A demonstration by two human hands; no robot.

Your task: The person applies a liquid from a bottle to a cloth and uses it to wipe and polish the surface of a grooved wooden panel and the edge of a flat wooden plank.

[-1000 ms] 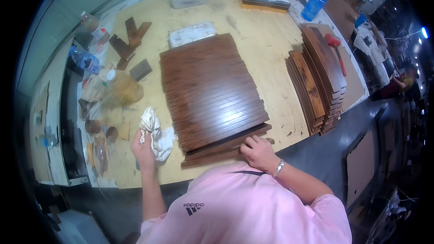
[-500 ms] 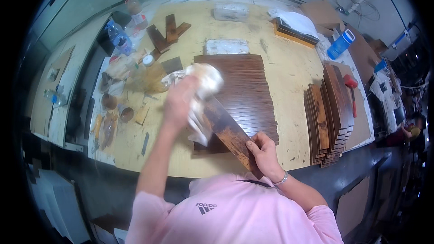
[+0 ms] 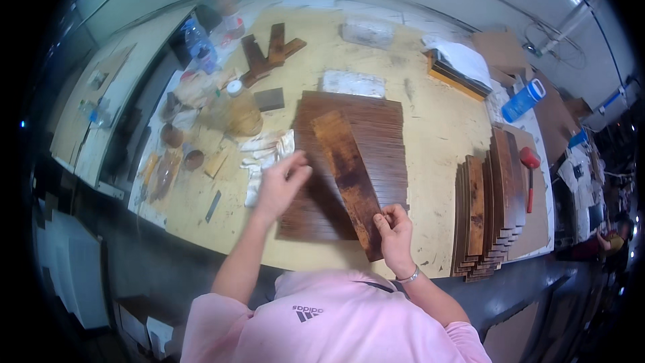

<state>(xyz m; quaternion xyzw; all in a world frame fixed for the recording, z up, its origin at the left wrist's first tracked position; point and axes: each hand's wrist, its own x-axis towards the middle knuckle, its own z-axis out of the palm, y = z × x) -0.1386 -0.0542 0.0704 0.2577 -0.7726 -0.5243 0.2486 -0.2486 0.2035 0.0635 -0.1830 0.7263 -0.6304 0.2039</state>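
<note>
My right hand [image 3: 395,236] grips the near end of a brown wooden plank [image 3: 347,178], its thumb on the top face. The plank is held tilted above a dark panel [image 3: 386,141] of narrow wood strips laid side by side. Its face is patchy, light amber in places and dark brown in others. Left of the plank, my left hand [image 3: 282,188] hovers with nothing in it, its thumb and fingers apart. A stained white cloth [image 3: 269,154] lies crumpled on the table just beyond that hand, beside the panel's left edge.
To the right, a stack of planks [image 3: 480,215] stands near a red mallet [image 3: 530,161] and a blue bottle [image 3: 524,101]. At left are a jar of amber liquid [image 3: 243,111], small cups [image 3: 193,159] and plastic bottles [image 3: 199,44]. White wrapped blocks [image 3: 353,85] sit beyond the panel.
My left hand has let go of the white cloth, which now lies on the table. The plank has swung more upright, with its patchy face fully in view.
</note>
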